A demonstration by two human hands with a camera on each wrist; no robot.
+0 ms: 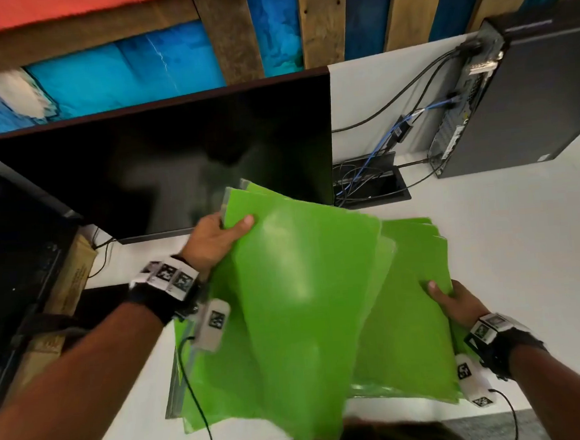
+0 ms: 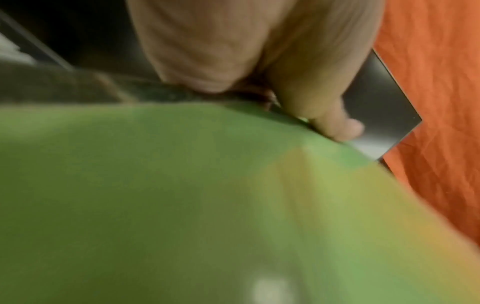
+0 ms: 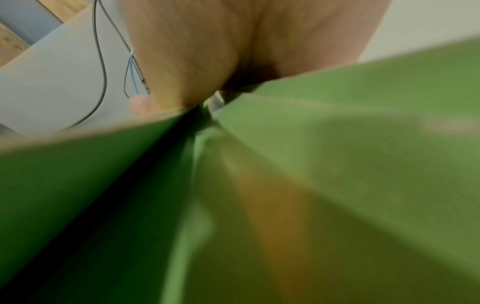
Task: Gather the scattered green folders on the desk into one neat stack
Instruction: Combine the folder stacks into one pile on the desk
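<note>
Green folders: several thin sheets, fanned and overlapping, raised and tilted above the near part of the white desk, some lower sheets lying flat on it toward the near left edge; edges not aligned. Left hand: grips the far left corner of the top folders, thumb pressed on the upper face, fingers curled underneath; the left wrist view confirms a pinch on the green edge. Right hand: holds the right-hand edge of the lower folders, thumb on top, fingers beneath; the right wrist view, blurred, shows the palm closing on green sheets that fan apart. Both wrists carry dark straps with black-and-white marker tags and trailing cables. Black monitor: stands on the far side of the desk, directly behind the folders, screen dark. Second dark screen: far left, partly cut off. Black computer tower: far right on the desk, cables running from its back to a cable opening in the desktop. Wall beyond: wooden planks and blue panels.
</note>
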